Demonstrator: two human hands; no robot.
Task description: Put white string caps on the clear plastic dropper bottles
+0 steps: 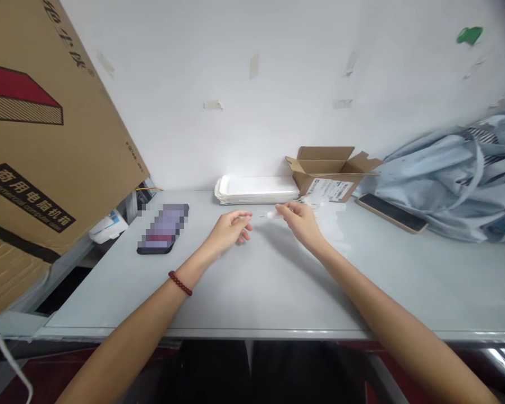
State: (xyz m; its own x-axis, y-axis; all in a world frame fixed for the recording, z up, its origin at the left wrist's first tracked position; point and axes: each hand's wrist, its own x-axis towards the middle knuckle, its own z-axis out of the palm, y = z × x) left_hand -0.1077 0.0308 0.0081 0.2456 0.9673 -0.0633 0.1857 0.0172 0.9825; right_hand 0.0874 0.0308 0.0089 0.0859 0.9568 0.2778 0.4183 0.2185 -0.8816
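My left hand [229, 229] rests low over the pale table [252, 292], fingers curled into a pinch; whether anything is in it I cannot make out. A red bead bracelet [180, 283] circles that wrist. My right hand [299, 220] is a little to the right, its fingers pinched on a small clear plastic piece [273, 214] that points toward the left hand. A gap of a few centimetres separates the two hands. Thin clear plastic wrapping [332, 221] lies just right of the right hand.
A stack of white trays [256, 189] sits against the wall. An open cardboard box [326, 171] stands to its right. A dark phone [163, 229] lies left, another phone [390, 212] right, beside a blue garment [458, 179]. A big carton [37, 140] leans at left.
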